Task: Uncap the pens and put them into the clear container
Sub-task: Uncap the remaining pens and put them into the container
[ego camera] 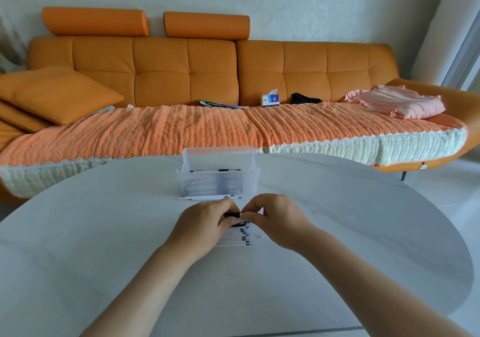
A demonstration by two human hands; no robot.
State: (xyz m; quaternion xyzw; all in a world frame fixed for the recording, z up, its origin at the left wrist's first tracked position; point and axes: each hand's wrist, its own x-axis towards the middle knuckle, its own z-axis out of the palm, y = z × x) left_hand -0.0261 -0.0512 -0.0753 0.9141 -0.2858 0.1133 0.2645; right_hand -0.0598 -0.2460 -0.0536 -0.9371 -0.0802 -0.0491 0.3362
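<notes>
A clear ribbed container [218,180] stands on the white table [104,232], lid raised, with several pens inside. Between my hands I hold one pen [232,215] with a black section. My left hand [205,222] grips its body and my right hand [275,219] pinches its right end, where the cap cannot be made out. Under my hands lies a row of white pens [239,238] with black marks. A few thin white pens [210,197] lie right in front of the container.
An orange sofa [181,71] with a knitted cover runs behind the table. On it are a tissue box [270,99], pillows [59,95], a magazine and folded pink cloth [400,101]. The table's curved edge falls away at the right.
</notes>
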